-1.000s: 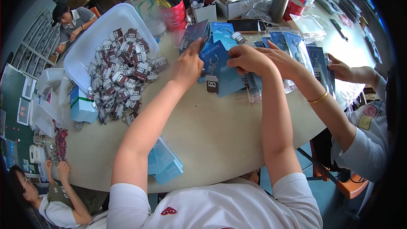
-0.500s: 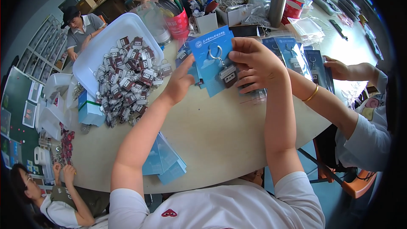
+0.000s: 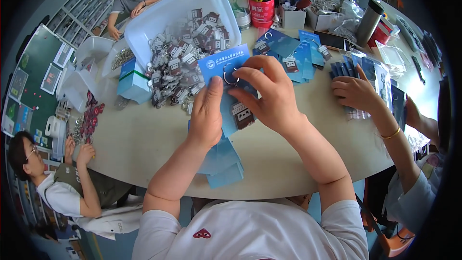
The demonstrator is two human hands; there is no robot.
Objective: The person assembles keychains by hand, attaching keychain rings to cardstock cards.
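My left hand (image 3: 208,115) holds a blue printed card (image 3: 220,61) in front of me, thumb on its face and fingers behind. A keychain lies against the card: a metal split ring (image 3: 230,73) near the top and a brown-and-white flat charm (image 3: 242,114) below. The thumb and forefinger of my right hand (image 3: 274,94) close on the ring's right side; the contact is partly hidden. Beneath my hands, more blue cards (image 3: 224,163) lie loosely stacked on the table. A heap of similar keychains (image 3: 175,67) spills from a white bin (image 3: 137,43) to the left.
Several carded keychains (image 3: 293,62) lie beyond my right hand. At right, a co-worker's hand (image 3: 353,91) holds bagged cards. A banded blue block of cards (image 3: 134,81) stands by the heap. Farther back are a red scissors holder (image 3: 262,12) and a steel flask (image 3: 369,21).
My right hand has shifted from the card's right edge to the ring. My left hand now grips the card. The head view has turned, and the co-worker's hand at right has come to the bagged cards.
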